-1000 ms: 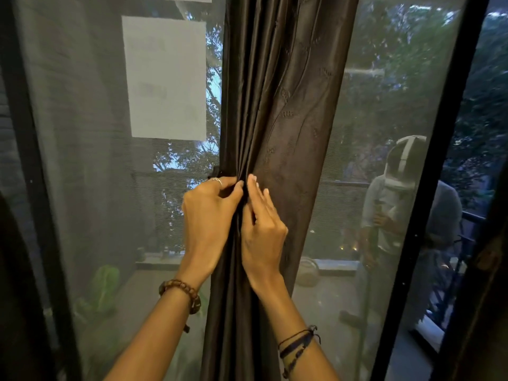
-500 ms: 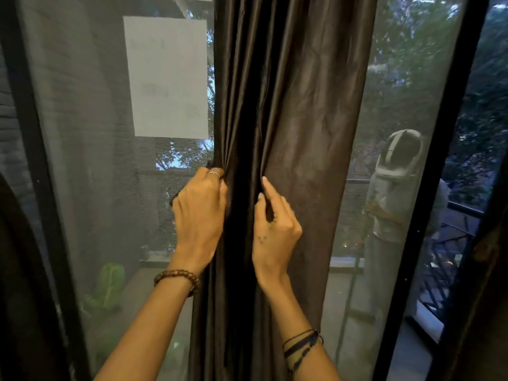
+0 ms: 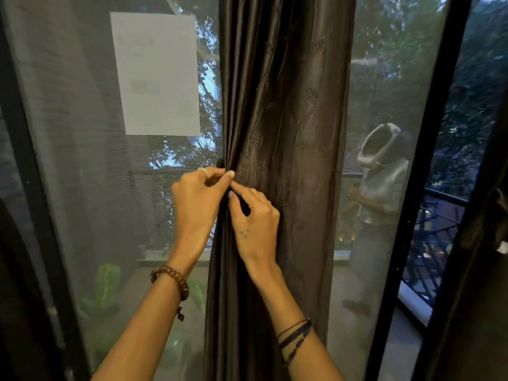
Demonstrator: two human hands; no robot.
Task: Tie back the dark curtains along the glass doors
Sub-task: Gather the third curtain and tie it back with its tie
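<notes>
Hands (image 3: 198, 204) raised, fingertips pinching curtain (image 3: 280, 133) folds

Dark curtain (image 3: 286, 133) against the glass door (image 3: 384, 78), 1 pale sheet (image 3: 156, 72) on the pane.

Mid-frame, the left hand (image 3: 196, 204) and right hand (image 3: 254, 224) pinch the gathered dark curtain (image 3: 286, 133). A white paper (image 3: 156, 75) sits upper left.

A home, at a balcony door: tall black-framed glass doors (image 3: 428, 188), a dark brown satin curtain (image 3: 288, 133), black balcony railing (image 3: 437, 243) at 3 o'clock, potted green plants (image 3: 107, 287) at 8 o'clock.
</notes>
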